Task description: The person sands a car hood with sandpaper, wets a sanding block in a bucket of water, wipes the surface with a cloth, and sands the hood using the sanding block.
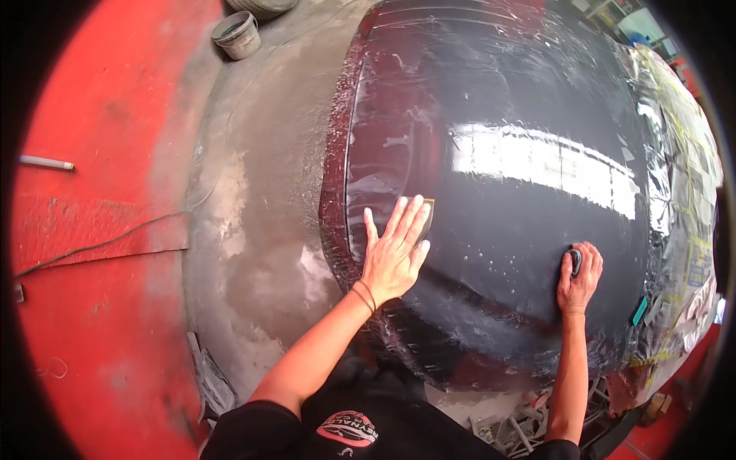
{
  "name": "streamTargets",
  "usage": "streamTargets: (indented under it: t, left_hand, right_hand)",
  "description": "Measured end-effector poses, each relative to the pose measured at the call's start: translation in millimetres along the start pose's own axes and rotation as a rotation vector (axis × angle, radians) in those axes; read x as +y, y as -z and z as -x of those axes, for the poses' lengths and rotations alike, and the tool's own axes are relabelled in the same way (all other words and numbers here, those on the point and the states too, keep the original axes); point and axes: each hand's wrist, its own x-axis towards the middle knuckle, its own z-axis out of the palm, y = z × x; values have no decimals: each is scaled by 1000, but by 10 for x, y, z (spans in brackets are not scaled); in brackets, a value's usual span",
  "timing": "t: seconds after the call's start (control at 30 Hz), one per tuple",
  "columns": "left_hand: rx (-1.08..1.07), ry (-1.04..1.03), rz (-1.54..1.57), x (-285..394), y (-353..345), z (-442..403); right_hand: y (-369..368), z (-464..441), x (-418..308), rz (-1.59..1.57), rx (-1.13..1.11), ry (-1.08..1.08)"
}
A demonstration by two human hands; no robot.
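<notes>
A wet car hood (491,230), dark grey with maroon edges, lies before me. My left hand (395,257) rests flat on its left part with the fingers stretched out. From under those fingers shows a corner of a thin sheet (430,208) with a brownish edge, which looks like sandpaper. My right hand (580,276) is on the right part of the hood, its fingers wrapped round a small dark rounded block (575,262). Much of that block is hidden by the hand. Water drops lie between the two hands.
Crumpled plastic and taped paper masking (682,207) covers the car at right. A small green block (640,310) lies near the hood's right edge. A grey bucket (237,35) and part of a tire (262,6) stand at upper left. A cable (107,241) crosses the red floor.
</notes>
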Motion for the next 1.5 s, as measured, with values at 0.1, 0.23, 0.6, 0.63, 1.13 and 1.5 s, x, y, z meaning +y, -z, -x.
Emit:
streamTargets:
  t: [0.1, 0.23, 0.6, 0.63, 1.13, 1.5]
  left_hand:
    - [106, 30, -35, -324, 48, -724]
    - [164, 140, -33, -677, 22, -1425]
    - [130, 133, 8, -1047, 95, -744]
    - [125, 170, 39, -1208, 133, -1035]
    - [177, 194, 20, -1156, 22, -560]
    - [143, 459, 33, 1613, -647, 453]
  right_hand:
    - [-16, 14, 26, 16, -6, -5]
    - [-7, 17, 60, -3, -36, 11]
    - [-31, 58, 114, 23, -48, -4]
    - [-32, 49, 127, 20, -56, -2]
    - [-49, 59, 131, 56, -43, 28]
    - [-37, 18, 77, 19, 1, 49]
